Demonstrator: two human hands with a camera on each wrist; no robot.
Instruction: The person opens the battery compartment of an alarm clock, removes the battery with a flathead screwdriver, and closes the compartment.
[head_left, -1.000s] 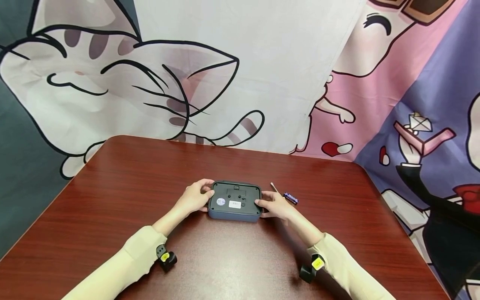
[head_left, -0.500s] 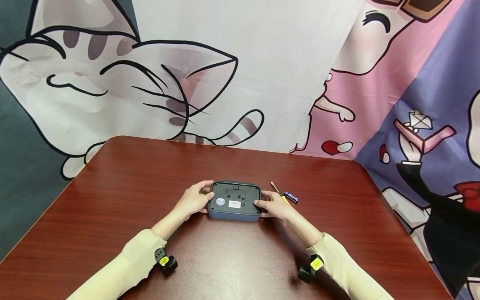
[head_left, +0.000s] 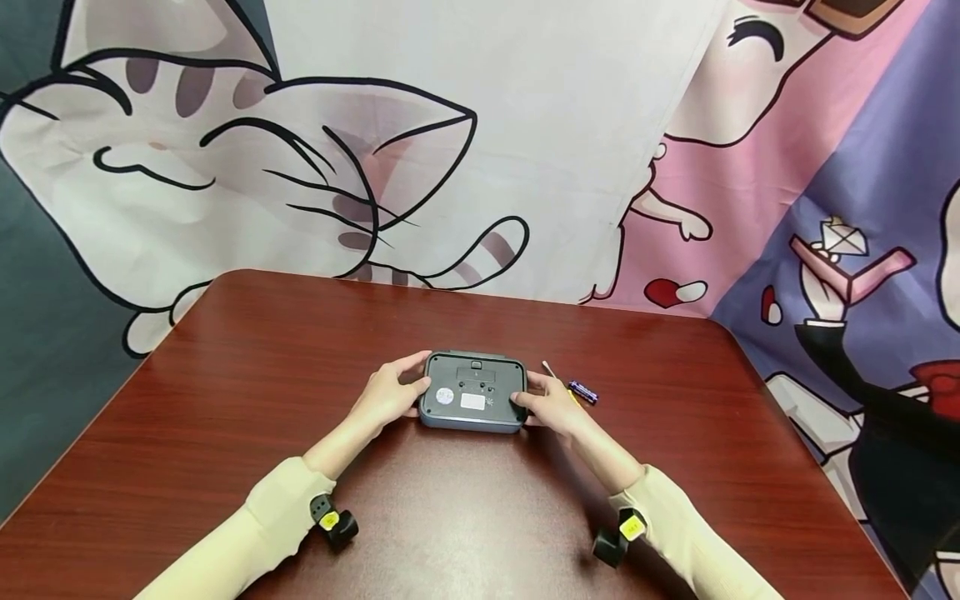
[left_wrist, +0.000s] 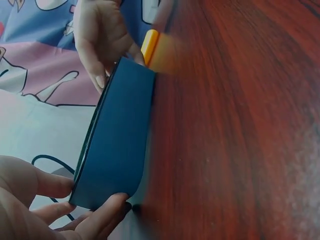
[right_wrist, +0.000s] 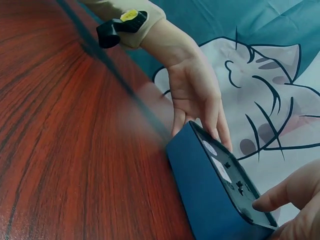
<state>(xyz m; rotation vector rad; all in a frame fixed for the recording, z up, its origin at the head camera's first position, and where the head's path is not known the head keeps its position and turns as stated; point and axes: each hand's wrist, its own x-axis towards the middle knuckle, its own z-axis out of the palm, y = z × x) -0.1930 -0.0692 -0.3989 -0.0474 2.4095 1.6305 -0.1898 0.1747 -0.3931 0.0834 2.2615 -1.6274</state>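
Both hands grip a dark blue boxy device (head_left: 463,423) by its short ends, back face up. That face carries a round sticker (head_left: 445,396), a white label (head_left: 472,402), a small cover panel and several small knobs. My left hand (head_left: 384,396) has its thumb on the left rim and fingers along the side and beneath, as the left wrist view shows. My right hand (head_left: 553,406) holds the right end, its thumb (right_wrist: 270,197) pressing the back face near the edge. In the left wrist view the device's long blue side (left_wrist: 120,135) stands close over the table.
Right of the device, beside the right hand, lies a screwdriver (head_left: 550,369) with a yellow handle (left_wrist: 150,45), partly hidden by that hand. Blue batteries (head_left: 582,392) lie next to it. The brown table (head_left: 262,358) ends at a cartoon-printed cloth (head_left: 555,167).
The device has moved slightly away from me and tilted, so its back face turns more toward the head camera and less of its front side shows. Both hands keep their hold.
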